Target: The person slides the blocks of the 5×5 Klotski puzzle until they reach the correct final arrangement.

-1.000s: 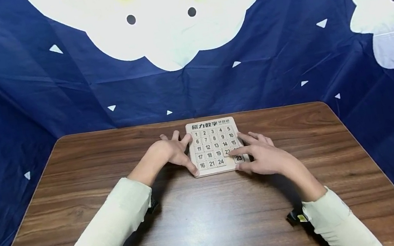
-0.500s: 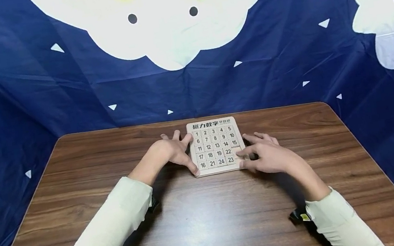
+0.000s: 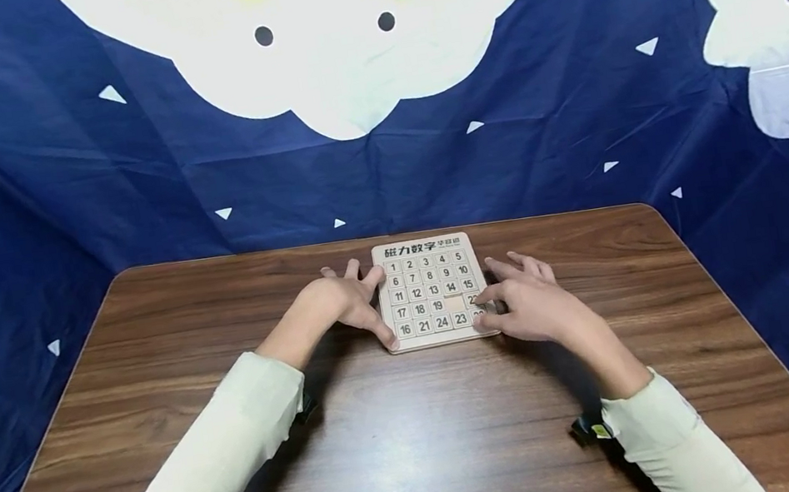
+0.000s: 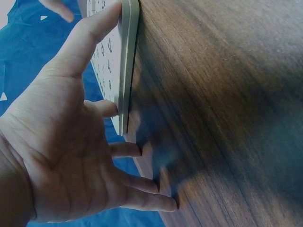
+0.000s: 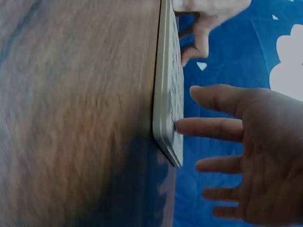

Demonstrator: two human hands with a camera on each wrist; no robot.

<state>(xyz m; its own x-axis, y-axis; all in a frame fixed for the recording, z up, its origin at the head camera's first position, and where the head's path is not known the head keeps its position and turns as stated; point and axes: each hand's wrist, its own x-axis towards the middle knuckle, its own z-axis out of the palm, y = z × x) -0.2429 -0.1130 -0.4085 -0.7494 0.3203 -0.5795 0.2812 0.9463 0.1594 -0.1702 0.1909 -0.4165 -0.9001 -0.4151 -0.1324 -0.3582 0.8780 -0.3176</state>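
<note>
A pale number sliding puzzle [image 3: 438,340] lies flat near the table's far edge, its numbered tiles in rows. My left hand [image 3: 351,298] is spread at its left side; the thumb [image 4: 97,26] rests on the near corner and the index finger [image 4: 108,109] higher along the frame. The other left fingers reach down toward the tabletop. From the right, my right hand [image 3: 530,307] touches tile 22 [image 3: 473,300] with an extended index finger [image 5: 208,127], its thumb by the lower right corner. An open square shows left of tile 22, above tile 23 [image 3: 460,319]. The bottom right tile is partly covered.
The brown wood-grain table [image 3: 393,448] runs toward me. Behind it and at both sides hangs a dark blue curtain [image 3: 152,187] with white clouds. Pale sleeves cover both forearms, and a dark strap device [image 3: 587,429] sits at the right wrist.
Tile 23 has slid left in the bottom row, then tile 22 right to the row's end, leaving its former square open. My right fingers shifted with them; the left hand stays in place.
</note>
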